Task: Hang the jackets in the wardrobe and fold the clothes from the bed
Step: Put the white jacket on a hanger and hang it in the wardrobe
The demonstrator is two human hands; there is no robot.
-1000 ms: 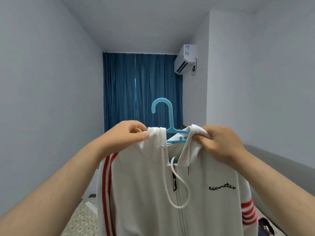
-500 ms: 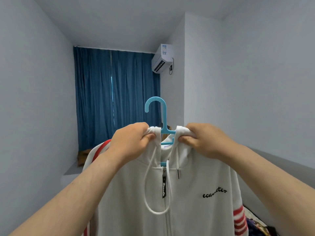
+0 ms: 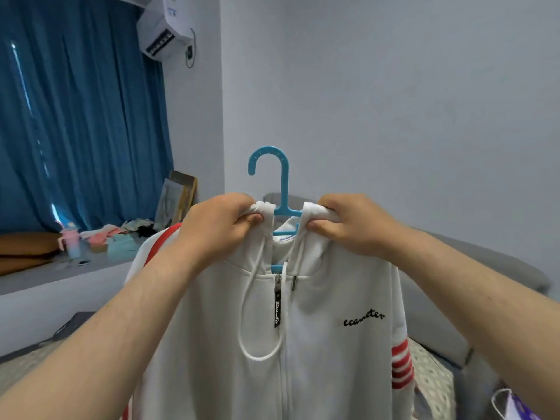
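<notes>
A white zip-up hooded jacket (image 3: pixel 327 344) with red sleeve stripes and a black chest logo hangs in front of me on a light blue plastic hanger (image 3: pixel 280 183), whose hook stands up between my hands. My left hand (image 3: pixel 218 225) grips the bunched collar edge on the left of the hook. My right hand (image 3: pixel 351 222) grips the collar edge on the right. The zip is done up and the white drawcord loops down the front. No wardrobe is in view.
A blue curtain (image 3: pixel 75 116) covers the window at the left, with an air conditioner (image 3: pixel 163 28) above it. The grey sill (image 3: pixel 45 274) holds loose clothes, a pastel bottle (image 3: pixel 71 241) and a leaning picture frame (image 3: pixel 178 198). A grey headboard (image 3: pixel 485 268) and patterned bedding (image 3: pixel 433 380) lie to the right.
My view has swung to the right and down, so the curtain sits further left and the sill has come into sight. Both hands keep their grip on the collar, closer to the hook.
</notes>
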